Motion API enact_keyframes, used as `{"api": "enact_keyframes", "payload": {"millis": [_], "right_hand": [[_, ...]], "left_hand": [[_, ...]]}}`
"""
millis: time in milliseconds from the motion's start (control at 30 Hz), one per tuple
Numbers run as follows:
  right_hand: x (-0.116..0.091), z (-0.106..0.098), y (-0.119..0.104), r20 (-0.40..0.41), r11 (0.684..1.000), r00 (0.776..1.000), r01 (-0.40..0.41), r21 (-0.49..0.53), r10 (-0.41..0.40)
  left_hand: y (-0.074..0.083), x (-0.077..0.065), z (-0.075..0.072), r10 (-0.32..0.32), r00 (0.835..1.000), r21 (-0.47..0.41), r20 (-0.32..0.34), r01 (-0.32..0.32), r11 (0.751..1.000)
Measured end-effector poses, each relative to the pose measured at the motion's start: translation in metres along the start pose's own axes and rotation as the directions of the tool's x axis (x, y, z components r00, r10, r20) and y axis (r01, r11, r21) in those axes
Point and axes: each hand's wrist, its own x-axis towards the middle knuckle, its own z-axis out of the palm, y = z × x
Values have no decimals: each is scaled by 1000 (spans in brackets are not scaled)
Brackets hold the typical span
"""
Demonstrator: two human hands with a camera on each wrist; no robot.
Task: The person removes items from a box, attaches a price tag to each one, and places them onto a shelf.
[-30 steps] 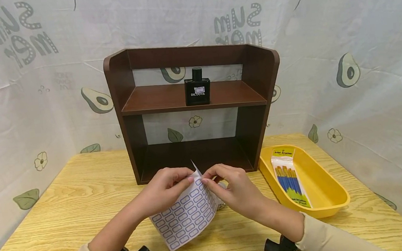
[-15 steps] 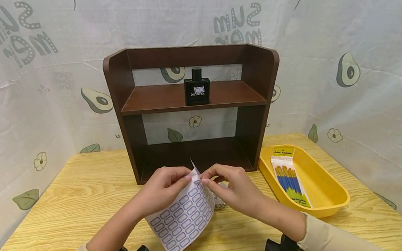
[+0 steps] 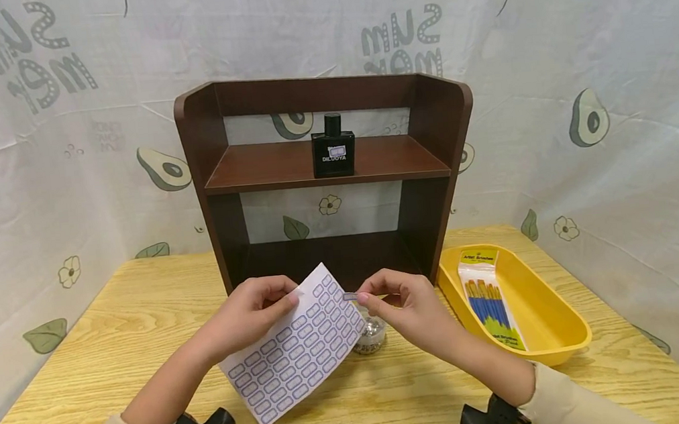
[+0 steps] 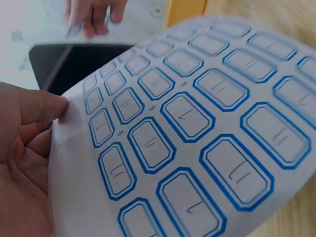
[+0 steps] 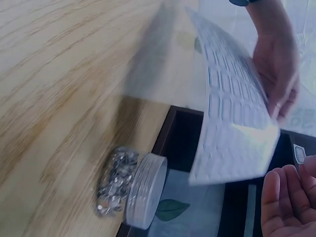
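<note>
My left hand [image 3: 255, 315] pinches the left edge of a white sheet of blue-bordered sticker labels [image 3: 294, 354], held tilted above the table. In the left wrist view, pen strokes mark many labels [image 4: 188, 117]. Just off the sheet's right edge, my right hand [image 3: 414, 306] pinches one small label [image 3: 349, 296] between thumb and finger; it also shows in the right wrist view as a peeled label [image 5: 299, 154]. Below and behind the sheet, a clear jar [image 3: 371, 336] stands partly hidden. The right wrist view shows its silvery contents [image 5: 117, 182] and its pale lid [image 5: 146, 191].
A dark brown two-tier shelf [image 3: 275, 165] stands at the back. On its upper board is a black perfume bottle [image 3: 334, 166] with a label stuck on its front. At right, a yellow tray [image 3: 551, 318] holds a packet of artist brushes [image 3: 488, 303]. Patterned cloth hangs behind.
The small label has come away from the sheet and is in my right fingers. My left hand and the sheet have moved left, the sheet has flattened, and more of the jar shows.
</note>
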Motion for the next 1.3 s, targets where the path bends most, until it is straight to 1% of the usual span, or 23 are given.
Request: {"api": "enact_keyframes", "payload": {"millis": [67,167,233,300,433,500,533,667,800,900,967,1067,1133,1300], "right_hand": [[-2,-4,4,-5,1000,1000,-17,18,17],[-4,-10,8,-19,999,999,-49,18,50],[-5,-14,10,-22,996,996,-83,14,83],[-7,-18,11,-22,992,992,-128,-1,128],[-9,-22,14,1,980,980,-199,-21,199],[-11,-23,16,14,974,974,-223,-38,224],[-12,-24,16,19,971,972,-234,-47,235],[-15,-25,19,41,959,961,-271,-79,275],[-18,-25,23,73,951,951,-294,-92,301],[-20,-24,27,101,953,949,-290,-91,298],[-21,-23,29,113,955,950,-281,-89,290],[-22,-21,33,124,962,954,-263,-76,271],[-23,-20,36,130,962,954,-262,-73,270],[-24,-17,40,154,963,951,-259,-70,267]], "left_hand": [[-8,-1,-4,-50,999,-16,18,50,999],[-21,-3,-9,-114,991,-48,66,118,992],[-29,-5,-12,-144,983,-55,110,151,987],[-36,-6,-14,-173,972,-51,158,183,982],[-48,-8,-13,-205,947,-14,246,215,976],[-53,-9,-11,-205,940,11,274,210,978],[-55,-9,-10,-200,938,26,282,201,979],[-59,-9,-3,-181,945,102,271,159,982],[-61,-9,4,-197,952,180,234,157,971],[-60,-8,10,-234,952,243,197,184,953],[-59,-7,13,-259,951,288,170,204,936],[-58,-5,18,-301,944,339,137,240,910],[-58,-5,20,-314,941,359,125,252,898],[-58,-5,24,-320,939,406,122,247,880]]}}
